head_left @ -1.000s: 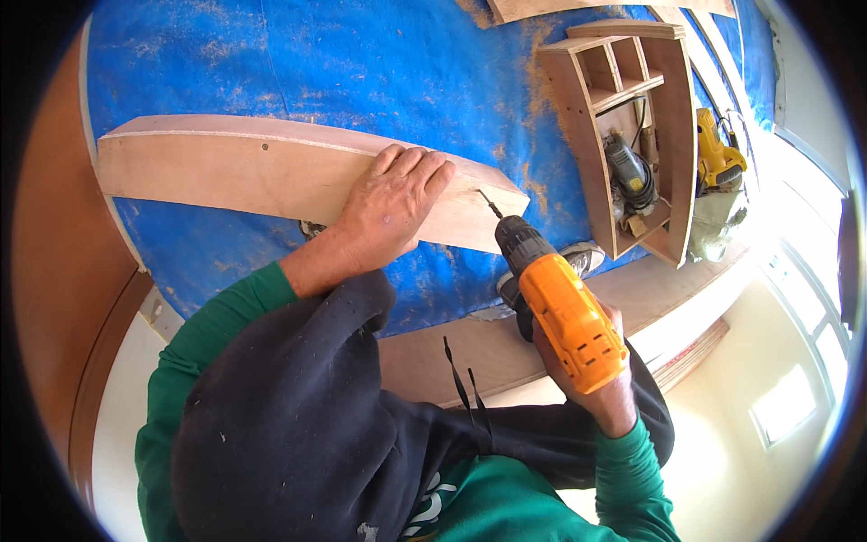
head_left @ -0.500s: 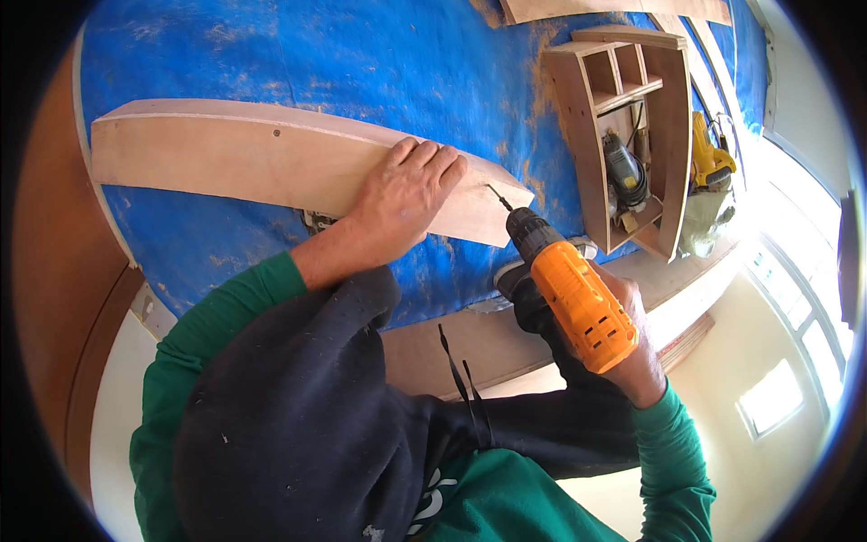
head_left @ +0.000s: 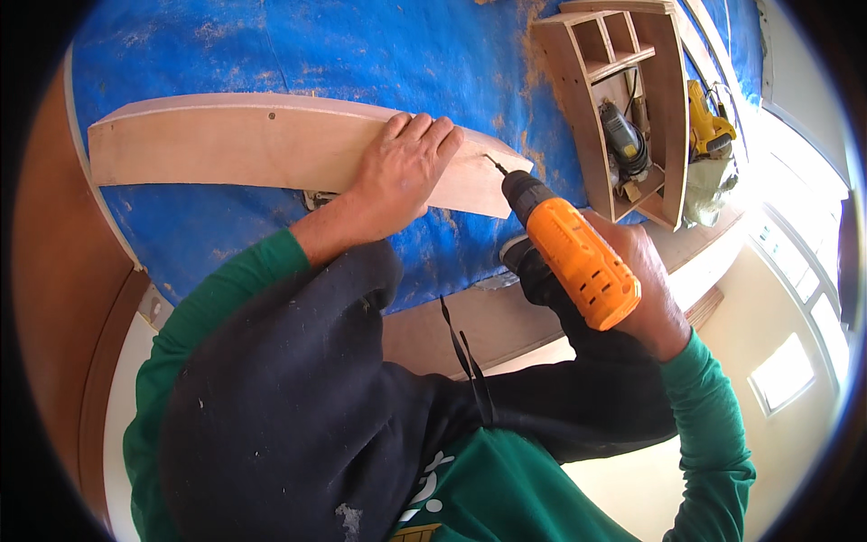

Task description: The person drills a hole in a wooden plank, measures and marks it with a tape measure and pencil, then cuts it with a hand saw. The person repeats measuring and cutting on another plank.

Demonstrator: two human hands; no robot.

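Note:
A curved pale plywood piece (head_left: 217, 149) lies across the blue sheet in front of me, a dark screw head showing on its face. My left hand (head_left: 402, 172) is closed over its upper edge right of the middle, fingers hooked over the top. In my right hand (head_left: 646, 285) is an orange and black cordless drill (head_left: 573, 248), pointing up and left. Its thin bit (head_left: 495, 163) meets the face close to the right end; I cannot tell how deep the tip sits. The drill body hides most of my right fingers.
To the right stands a curved wooden frame (head_left: 573, 99) with compartments, holding a grey corded power tool (head_left: 623, 140). Beyond it are a yellow power tool (head_left: 709, 122) and a pale bag (head_left: 709, 190). Sawdust marks the blue sheet (head_left: 316, 45). My legs fold below the plywood.
The whole view has shifted a little. The drill's rear end has swung slightly up and right, while its bit stays at nearly the same spot. My left hand keeps its hold.

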